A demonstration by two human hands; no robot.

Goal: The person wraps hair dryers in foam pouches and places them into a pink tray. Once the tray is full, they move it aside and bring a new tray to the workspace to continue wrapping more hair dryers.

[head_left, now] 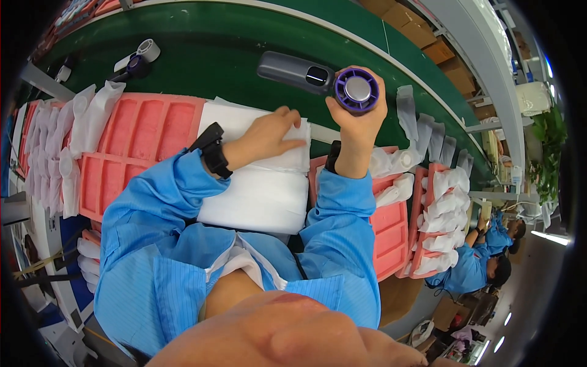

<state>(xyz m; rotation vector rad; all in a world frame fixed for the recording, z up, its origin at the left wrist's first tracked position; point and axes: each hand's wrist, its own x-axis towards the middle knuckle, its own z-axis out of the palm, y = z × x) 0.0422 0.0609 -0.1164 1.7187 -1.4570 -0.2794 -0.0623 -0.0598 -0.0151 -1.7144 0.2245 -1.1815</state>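
A handheld fan with a dark grey body (284, 68) and a purple round head is gripped at its head by my right hand (362, 127). Its handle points left over the green work surface. My left hand (264, 139) lies over a stack of thin white packing sleeves or sheets (254, 199), thumb and fingers apart, with nothing visibly held. The fingertips are at the stack's upper right part. Both wrists wear black bands.
Left of the stack is a pink compartment tray (137, 131); white-wrapped items (101, 116) line its left side. More pink trays (389, 235) with wrapped pieces (446, 208) stand at right. Fans (143, 52) lie on the green conveyor (208, 37). Co-workers (468, 269) sit far right.
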